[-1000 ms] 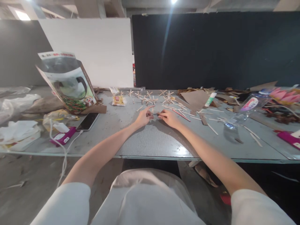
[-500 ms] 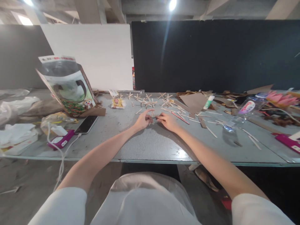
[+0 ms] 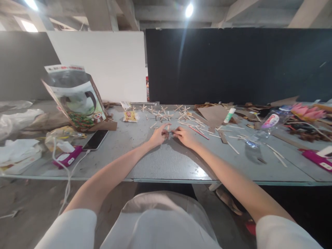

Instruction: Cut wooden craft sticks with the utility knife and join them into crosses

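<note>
Over the middle of the grey table, my left hand (image 3: 157,135) and my right hand (image 3: 183,136) work close together. The left index finger stretches out while its thumb and other fingers curl in a pinch. My right hand's fingers are pressed together, pointing at the left fingertips. Between them is something small and greyish, too tiny to name. Just beyond the hands lie several star shapes made of crossed thin sticks (image 3: 166,116). Loose pale sticks (image 3: 192,123) and a red patterned strip (image 3: 198,132) are nearest my right hand.
To the left are a printed bag (image 3: 80,103), a phone (image 3: 95,140), a purple power bank (image 3: 67,157) with a white cable and tissues (image 3: 20,150). A small yellow packet (image 3: 130,116) lies behind. To the right are a glue stick (image 3: 229,115), cardboard (image 3: 212,114) and a plastic bottle (image 3: 269,121).
The view has tilted up slightly. Both hands stay at nearly the same spot, with only slight finger movement. The things on the table look unmoved.
</note>
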Available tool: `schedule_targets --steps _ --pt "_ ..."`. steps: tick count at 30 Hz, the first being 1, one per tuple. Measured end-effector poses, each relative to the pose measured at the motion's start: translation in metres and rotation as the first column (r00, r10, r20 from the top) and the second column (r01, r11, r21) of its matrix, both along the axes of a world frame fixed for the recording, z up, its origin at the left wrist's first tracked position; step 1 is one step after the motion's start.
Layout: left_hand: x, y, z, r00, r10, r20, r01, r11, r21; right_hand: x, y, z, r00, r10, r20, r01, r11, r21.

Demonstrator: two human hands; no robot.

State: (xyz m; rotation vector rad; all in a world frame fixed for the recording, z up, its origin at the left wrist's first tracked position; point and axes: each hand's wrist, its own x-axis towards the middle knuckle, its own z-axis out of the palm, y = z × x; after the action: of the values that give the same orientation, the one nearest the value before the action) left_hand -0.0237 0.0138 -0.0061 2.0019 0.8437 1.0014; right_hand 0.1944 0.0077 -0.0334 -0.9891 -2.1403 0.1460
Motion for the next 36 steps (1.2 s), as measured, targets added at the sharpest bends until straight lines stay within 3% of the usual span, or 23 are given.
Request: schedule_targets --steps 18,36 --pt "-0.001 0.005 -0.004 0.997 0.047 0.066 -0.048 0.999 0.015 0.001 -0.005 0.012 0.999 -0.015 0.036 0.015 1.000 -0.012" --pt "0.001 0.006 -0.004 0.996 0.087 0.012 -0.087 0.995 0.054 -0.002 -0.008 0.015 0.999 -0.017 0.043 0.016 1.000 0.004"
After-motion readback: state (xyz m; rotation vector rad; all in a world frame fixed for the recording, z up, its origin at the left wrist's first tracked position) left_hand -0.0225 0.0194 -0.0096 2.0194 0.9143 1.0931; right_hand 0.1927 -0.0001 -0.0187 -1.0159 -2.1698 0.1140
